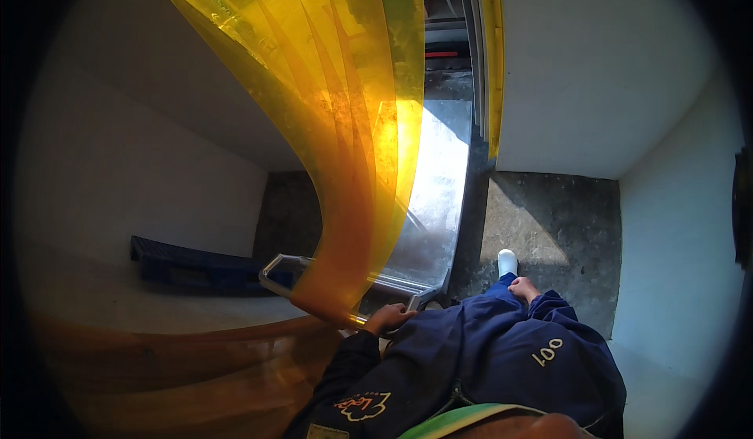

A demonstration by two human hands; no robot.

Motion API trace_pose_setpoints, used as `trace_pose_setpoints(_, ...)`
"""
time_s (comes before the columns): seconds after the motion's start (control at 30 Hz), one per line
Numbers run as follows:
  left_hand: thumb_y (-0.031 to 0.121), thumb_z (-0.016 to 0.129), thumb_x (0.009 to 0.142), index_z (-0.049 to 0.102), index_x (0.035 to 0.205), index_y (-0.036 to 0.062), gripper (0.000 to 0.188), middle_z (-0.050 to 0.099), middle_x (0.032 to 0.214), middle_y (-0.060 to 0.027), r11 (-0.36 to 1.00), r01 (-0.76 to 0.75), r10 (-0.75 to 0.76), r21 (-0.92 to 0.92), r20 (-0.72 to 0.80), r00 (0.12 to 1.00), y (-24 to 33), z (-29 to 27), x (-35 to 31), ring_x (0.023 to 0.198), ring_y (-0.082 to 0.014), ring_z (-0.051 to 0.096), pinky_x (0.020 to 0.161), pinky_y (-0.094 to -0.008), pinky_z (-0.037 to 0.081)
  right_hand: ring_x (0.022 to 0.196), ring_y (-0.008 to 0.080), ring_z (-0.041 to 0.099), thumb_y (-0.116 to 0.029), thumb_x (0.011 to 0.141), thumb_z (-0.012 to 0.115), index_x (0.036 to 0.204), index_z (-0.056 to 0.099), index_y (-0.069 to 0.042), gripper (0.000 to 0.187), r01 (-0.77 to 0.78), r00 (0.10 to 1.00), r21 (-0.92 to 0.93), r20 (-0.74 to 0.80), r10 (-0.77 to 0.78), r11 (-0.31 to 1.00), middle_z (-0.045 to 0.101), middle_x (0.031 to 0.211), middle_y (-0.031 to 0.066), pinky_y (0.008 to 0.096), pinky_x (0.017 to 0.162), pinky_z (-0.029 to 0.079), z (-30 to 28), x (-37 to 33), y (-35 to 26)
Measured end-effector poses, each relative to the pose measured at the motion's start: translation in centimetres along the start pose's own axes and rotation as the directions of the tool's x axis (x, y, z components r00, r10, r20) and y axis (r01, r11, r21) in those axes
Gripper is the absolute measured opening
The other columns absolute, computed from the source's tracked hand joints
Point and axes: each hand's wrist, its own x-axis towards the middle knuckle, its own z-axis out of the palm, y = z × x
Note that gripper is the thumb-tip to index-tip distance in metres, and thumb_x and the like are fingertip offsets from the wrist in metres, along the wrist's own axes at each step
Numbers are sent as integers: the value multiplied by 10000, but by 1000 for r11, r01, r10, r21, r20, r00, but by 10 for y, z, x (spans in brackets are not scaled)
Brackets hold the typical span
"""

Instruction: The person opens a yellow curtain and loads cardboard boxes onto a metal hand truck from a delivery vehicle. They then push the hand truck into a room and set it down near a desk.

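Note:
My left hand [390, 318] is closed round the metal tube handle [269, 270] of a flat platform cart. The cart's silvery deck [427, 227] stretches away ahead of it, brightly lit by sunlight. Yellow see-through plastic strips [345, 149] of a hanging curtain drape over the deck's left side and across the handle, covering part of both. My right hand [523, 288] is by the front of my blue trousers, its fingers curled in, and no object shows in it.
A blue pallet [196, 266] is by the left wall. More yellow strip [494, 63] hangs along the doorway's right edge, beside a white wall [588, 70]. Orange-tinted strips [180, 368] spread at lower left. My white boot [507, 262] stands on the dark floor [584, 227].

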Motion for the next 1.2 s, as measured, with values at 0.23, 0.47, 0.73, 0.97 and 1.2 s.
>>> trace_pose_setpoints(0.23, 543, 596, 867, 605, 1174, 54, 578, 671, 1110, -202, 954, 287, -301, -91, -228, 926, 56, 8, -10, 1066, -381, 622, 899, -467, 484, 964, 242, 666, -371, 846, 657, 1176, 663, -147, 399, 130, 982, 81, 129, -139, 988, 697, 1094, 99, 396, 831, 516, -129, 95, -6)
trace_pose_setpoints(0.47, 362, 683, 805, 674, 981, 119, 301, 679, 1000, -84, 935, 301, -343, -186, -682, 646, 78, 40, -51, 1031, -277, 611, 1014, -422, 392, 1093, 220, 572, -505, 927, 548, 1346, 515, -164, 541, -136, 934, 383, 358, -12, 914, 584, 1273, 35, 394, 851, 468, -194, 160, -133)
trace_pose_setpoints(0.73, 153, 731, 738, 658, 951, 101, 231, 604, 1081, -66, 941, 187, -316, -282, -930, 189, 73, 64, -56, 1110, -274, 526, 1053, -464, 324, 1277, 298, 474, -524, 969, 475, 1374, 468, -112, 577, -26, 766, 734, 451, -459, 678, 516, 1368, 112, 493, 1076, 342, -144, 148, -377)
trace_pose_setpoints(0.97, 136, 677, 813, 393, 1342, 88, 603, 411, 1325, -218, 629, 20, -751, -777, -614, -241, 52, 61, -39, 1191, -400, 469, 1012, -475, 385, 1307, 322, 400, -623, 932, 454, 1394, 455, -127, 677, -113, 590, 786, 545, -596, 607, 470, 1401, 89, 566, 1077, 304, -120, 114, -492)
trace_pose_setpoints(1.2, 112, 652, 844, 266, 1430, 62, 703, 417, 1396, -251, 409, -47, -904, -912, -397, -159, 63, 50, -27, 1261, -423, 455, 1021, -461, 403, 1356, 339, 351, -661, 929, 397, 1441, 410, -171, 709, -217, 349, 658, 742, -572, 721, 387, 1486, 100, 597, 1050, 310, -53, 113, -568)
